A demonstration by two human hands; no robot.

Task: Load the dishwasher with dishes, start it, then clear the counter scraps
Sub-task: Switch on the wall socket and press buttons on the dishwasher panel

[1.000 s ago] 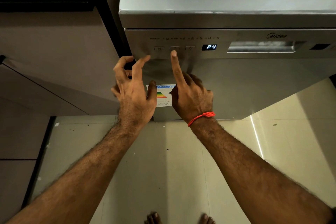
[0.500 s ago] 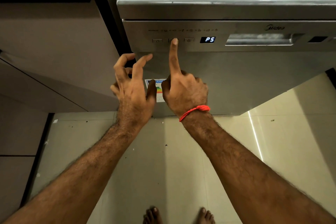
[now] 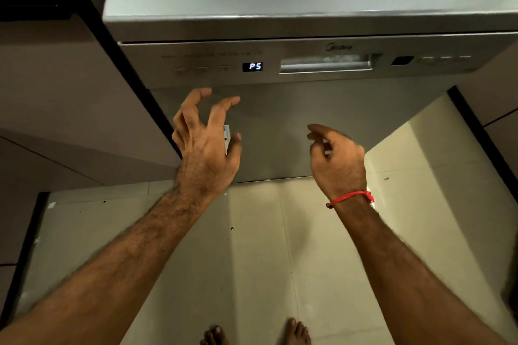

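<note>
We see both of our hands raised in front of the closed dishwasher (image 3: 322,120), neither touching it as far as the view lets us tell. Our left hand (image 3: 206,145) sits at about nine o'clock from the frame's centre, back of the hand toward us, fingers spread and hooked like a claw, thumb out to the side, holding nothing. Our right hand (image 3: 337,158) hangs at about three o'clock from the left one, well apart from it, fingers loosely curled forward and empty; a red thread bracelet (image 3: 350,198) circles that wrist. Both forearms rise from the bottom corners of the frame. On the control panel at twelve o'clock a small lit display (image 3: 252,66) reads "P5". The brand mark (image 3: 338,47) above the handle is blurred; we cannot read it with certainty. A row of buttons (image 3: 201,68) left of the display and the line of symbols over them are too smeared to make out. A sliver of a white and blue sticker (image 3: 226,137) shows just behind our left hand. The dishwasher is brushed silver with a recessed handle (image 3: 326,64), standing at twelve o'clock against a dark cabinet edge (image 3: 134,81) on pale floor tiles (image 3: 280,260). Our bare toes (image 3: 297,332) show at six o'clock.
</note>
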